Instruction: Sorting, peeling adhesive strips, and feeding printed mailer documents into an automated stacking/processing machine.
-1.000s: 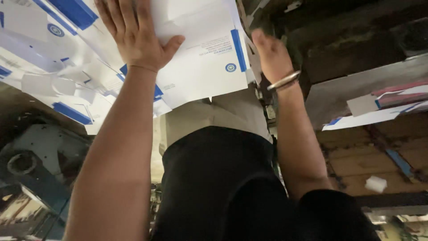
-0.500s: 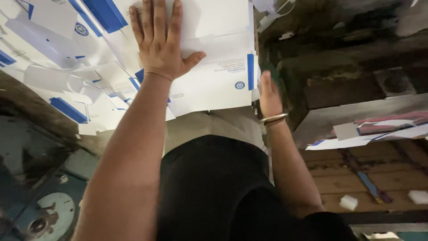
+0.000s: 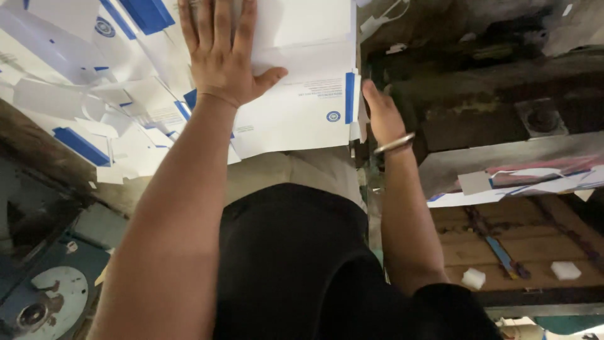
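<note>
The left hand (image 3: 220, 53) lies flat, palm down, fingers spread apart, pressing on a stack of white printed sheets (image 3: 302, 107) with blue bands and a round blue mark. The stack sits straight ahead of the person's waist, its near edge just over the pale waistband, and its far edge runs out of the top of the view. The right hand (image 3: 380, 113), a metal bangle (image 3: 395, 143) on the wrist, stands on edge against the right side of the stack, fingers together and touching the sheet edges; whether it grips anything cannot be told.

Left of the stack, loose white-and-blue paper scraps (image 3: 107, 119) lie heaped and overlapping, crowding right up to the stack, so that side has little free room. Right of the stack, just past the right hand, a dark, grimy machine body (image 3: 491, 94) rises close, leaving only a narrow gap. Below and right of the stack a grey ledge (image 3: 503, 160) carries more paper scraps, and under it wooden boards (image 3: 522, 252) hold two small white blocks. Far down left of the stack is a pale round metal disc (image 3: 53, 302).
</note>
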